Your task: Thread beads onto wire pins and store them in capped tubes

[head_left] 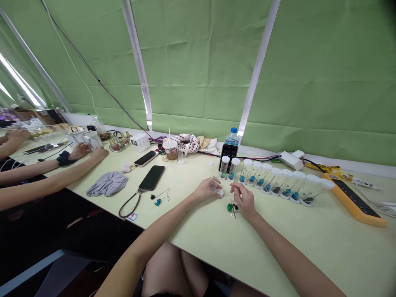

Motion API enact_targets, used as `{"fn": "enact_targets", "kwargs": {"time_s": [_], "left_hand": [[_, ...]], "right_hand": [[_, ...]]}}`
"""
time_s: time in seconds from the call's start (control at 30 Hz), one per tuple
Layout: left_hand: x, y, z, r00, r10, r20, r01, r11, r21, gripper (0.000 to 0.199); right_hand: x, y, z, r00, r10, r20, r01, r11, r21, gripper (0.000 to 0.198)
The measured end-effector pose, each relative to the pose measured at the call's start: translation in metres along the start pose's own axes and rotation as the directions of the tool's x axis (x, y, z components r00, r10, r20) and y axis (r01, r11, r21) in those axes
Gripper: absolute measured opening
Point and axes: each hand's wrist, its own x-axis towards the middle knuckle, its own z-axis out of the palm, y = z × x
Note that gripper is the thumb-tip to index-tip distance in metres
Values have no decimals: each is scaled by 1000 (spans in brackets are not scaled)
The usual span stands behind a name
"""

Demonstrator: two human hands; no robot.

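My left hand (204,189) is closed round a small clear tube (213,182), whose white end (219,192) points toward my right hand. My right hand (243,199) is just across from it with the fingers bent in. What those fingers hold, if anything, I cannot make out. Beside my right hand lies a green plastic piece (229,207) with a small black part and thin metal pins. Behind both hands runs a row of clear tubes with white caps (256,175), containing blue, green or dark pieces and thin metal wires.
A dark phone with a strap (151,178), a blue piece (158,202) and a grey cloth pouch (107,184) lie to the left. A phone showing a timer (229,153) leans on a water bottle (233,136). An orange power strip (355,202) is right. Other people's hands (99,154) work at far left.
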Motion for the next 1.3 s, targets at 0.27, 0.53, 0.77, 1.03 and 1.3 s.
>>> {"fn": "enact_targets", "kwargs": {"time_s": [0.27,0.53,0.77,1.03,1.3], "left_hand": [[-8,1,-3,995,33,98,-22,993,-113,78],[-11,-1,-27,991,59,123,-54,998,-43,57],[-16,9,-39,961,37,273,-17,997,-74,51],[-30,26,-79,948,-224,227,169,956,239,71],[-58,66,-60,755,-383,532,196,906,375,28]], "right_hand": [[1,4,3,985,143,-97,-133,986,99,23],[3,2,2,961,255,-107,-235,957,169,26],[-4,1,-13,936,351,-1,-346,924,164,30],[-5,4,-26,908,386,164,-405,908,107,26],[-12,7,-37,838,476,266,-506,861,56,27]]}}
